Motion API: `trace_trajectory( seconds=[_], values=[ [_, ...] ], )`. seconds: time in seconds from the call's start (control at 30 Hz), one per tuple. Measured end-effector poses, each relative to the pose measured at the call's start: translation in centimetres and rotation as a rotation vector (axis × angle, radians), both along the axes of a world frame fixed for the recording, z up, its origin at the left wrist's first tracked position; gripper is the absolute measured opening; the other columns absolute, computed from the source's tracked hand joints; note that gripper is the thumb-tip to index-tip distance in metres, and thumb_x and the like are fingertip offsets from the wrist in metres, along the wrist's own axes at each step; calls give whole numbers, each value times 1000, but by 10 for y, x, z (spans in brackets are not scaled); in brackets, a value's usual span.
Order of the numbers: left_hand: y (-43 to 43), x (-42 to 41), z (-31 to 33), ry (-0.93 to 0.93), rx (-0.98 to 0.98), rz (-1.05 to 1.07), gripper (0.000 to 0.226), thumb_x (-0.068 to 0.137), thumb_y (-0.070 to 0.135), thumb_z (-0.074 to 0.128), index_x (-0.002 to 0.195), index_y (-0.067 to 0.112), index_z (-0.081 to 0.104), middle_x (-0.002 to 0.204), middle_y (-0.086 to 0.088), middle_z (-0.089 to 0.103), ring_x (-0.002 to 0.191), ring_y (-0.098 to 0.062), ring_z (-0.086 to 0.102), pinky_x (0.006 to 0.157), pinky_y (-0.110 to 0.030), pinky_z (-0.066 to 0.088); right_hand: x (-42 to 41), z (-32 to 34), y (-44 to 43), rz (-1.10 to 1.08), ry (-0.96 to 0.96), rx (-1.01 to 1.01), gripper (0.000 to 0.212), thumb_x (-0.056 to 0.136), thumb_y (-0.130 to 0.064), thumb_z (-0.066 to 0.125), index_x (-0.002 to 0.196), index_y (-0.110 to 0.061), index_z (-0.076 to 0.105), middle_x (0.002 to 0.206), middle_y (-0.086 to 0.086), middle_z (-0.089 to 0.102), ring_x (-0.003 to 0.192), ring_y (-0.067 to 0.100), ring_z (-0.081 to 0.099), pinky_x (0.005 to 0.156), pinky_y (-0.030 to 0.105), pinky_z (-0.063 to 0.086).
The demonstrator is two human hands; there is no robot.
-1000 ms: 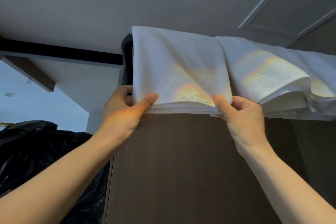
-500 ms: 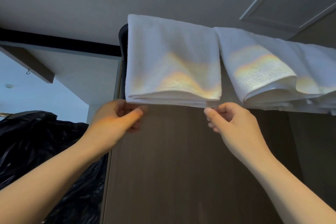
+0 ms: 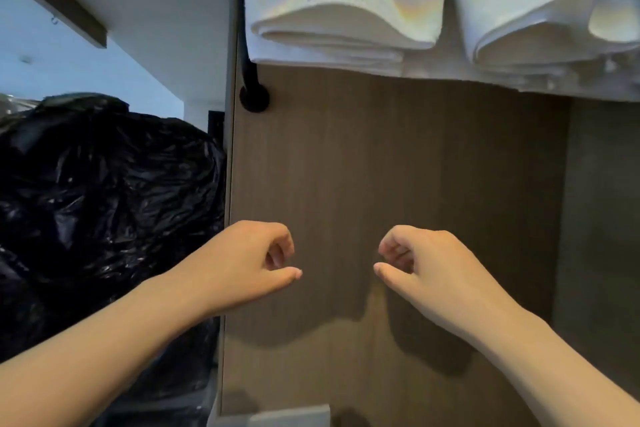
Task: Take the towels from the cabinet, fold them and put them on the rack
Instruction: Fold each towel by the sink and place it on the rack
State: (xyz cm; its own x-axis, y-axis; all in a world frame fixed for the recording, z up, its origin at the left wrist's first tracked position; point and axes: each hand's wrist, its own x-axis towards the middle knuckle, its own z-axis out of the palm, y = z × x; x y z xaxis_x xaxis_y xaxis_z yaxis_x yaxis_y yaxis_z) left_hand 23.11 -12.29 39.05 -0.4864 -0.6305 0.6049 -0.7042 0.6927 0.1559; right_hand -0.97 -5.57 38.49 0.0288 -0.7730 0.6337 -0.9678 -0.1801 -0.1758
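- Up at the top of the head view, a folded white terry towel [image 3: 346, 3] hangs over a black metal rack bar [image 3: 254, 97]. The bar's round foot is fixed to a brown wood-grain panel [image 3: 398, 166]. Just to the right of this towel hangs a second folded white towel [image 3: 519, 0].
- Low in the middle, near the camera, the left hand [image 3: 249, 263] and the right hand [image 3: 426, 270] hang in front of the panel, well below the towels and apart from each other. On each hand the fingers [image 3: 284, 276] are loosely curled with the thumb stretched toward the other hand, pinching nothing.
- Over on the left, a crumpled black plastic bag [image 3: 104, 201] bulks beside the panel's edge.
- What could go wrong: the left towel's lower layers look stepped rather than flush, and its front fold bulges. With no hand on it, uneven weight could let it creep off the bar or fall open.
- Count: two hands, one rack bar and one bag. Two towels are clear, and a further fold at the right edge may be a third or part of the second; I cannot tell. No unfolded towel shows.
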Motion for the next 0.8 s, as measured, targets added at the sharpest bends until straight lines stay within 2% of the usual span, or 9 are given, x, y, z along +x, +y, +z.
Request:
trace_trajectory(
  seconds=[0.2, 0.33, 0.47, 0.7, 0.8],
  values=[
    [11, -14, -95, -135, 133, 75, 27, 87, 48, 61, 104, 28, 60, 98, 15, 63, 93, -3, 57, 87, -27, 48, -13, -88, 7, 6, 25, 233, 18, 91, -45, 62, 105, -34, 58, 100, -15, 64, 94, 5, 61, 84, 26, 55],
    [25, -24, -165, -176, 285, 102, 28, 87, 48, 60, 105, 26, 60, 101, 12, 63, 94, -7, 58, 82, -24, 46, -14, -150, 8, 43, 15, 388, 22, 90, -45, 63, 107, -31, 59, 97, -11, 65, 93, 9, 61, 82, 32, 54],
    [40, -25, -229, -159, 439, 153, 28, 88, 45, 62, 107, 24, 60, 102, 10, 63, 96, -9, 59, 78, -22, 44, -11, -202, 11, 111, 4, 483, 18, 89, -42, 65, 102, -31, 59, 87, -13, 59, 82, 9, 58, 64, 24, 43],
    [65, -12, -311, -97, 649, 229, 24, 87, 42, 62, 106, 26, 60, 96, 15, 60, 91, -7, 58, 80, -23, 47, 1, -275, 17, 146, -62, 674, 18, 90, -38, 64, 103, -27, 60, 86, -12, 60, 77, 8, 57, 60, 19, 41],
    [72, -4, -337, -61, 712, 255, 19, 86, 40, 62, 100, 28, 60, 94, 13, 61, 88, -8, 57, 76, -20, 46, 9, -298, 16, 130, -97, 731, 8, 90, -35, 63, 93, -30, 58, 80, -12, 58, 71, 6, 56, 56, 18, 37]
  ],
)
